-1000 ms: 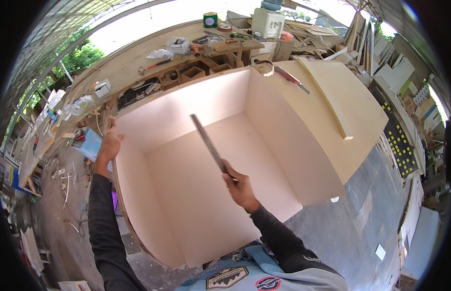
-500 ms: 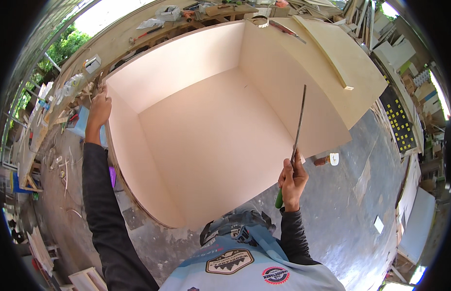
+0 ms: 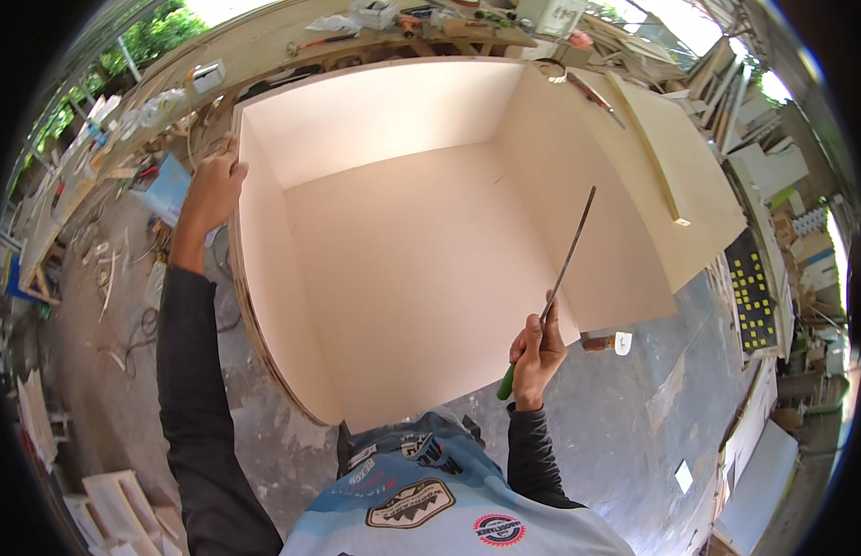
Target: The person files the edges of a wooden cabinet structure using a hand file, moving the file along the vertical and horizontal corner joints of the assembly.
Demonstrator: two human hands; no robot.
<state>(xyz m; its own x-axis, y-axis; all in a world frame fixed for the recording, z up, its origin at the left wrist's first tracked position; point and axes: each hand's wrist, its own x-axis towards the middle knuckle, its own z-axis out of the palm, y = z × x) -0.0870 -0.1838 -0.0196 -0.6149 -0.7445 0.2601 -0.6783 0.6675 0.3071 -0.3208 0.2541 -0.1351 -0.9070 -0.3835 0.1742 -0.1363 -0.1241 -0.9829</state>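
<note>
A large open box (image 3: 421, 278) of pale pinkish panels, its left side curved at the near end, fills the middle of the view. At its far left corner my left hand (image 3: 217, 185) grips the panel edge, with the fingertips partly hidden. My right hand (image 3: 539, 360) is closed around the green handle of a long, thin dark file (image 3: 571, 248). The file slants up and away to the right, over the box's near right corner. It appears apart from the panels.
A batten (image 3: 654, 153) and a red-handled tool (image 3: 592, 97) lie on the pale board (image 3: 694, 185) at right. Beyond the box runs a workbench (image 3: 263, 69) with tools. On the floor are a brown-and-white object (image 3: 608, 344) and cables (image 3: 145, 329). Wood offcuts (image 3: 120, 510) stand lower left.
The view has turned, so the box sits farther right and lower. My left hand keeps to the same corner. My right hand, holding the file, is slightly farther left and lower, the file more slanted.
</note>
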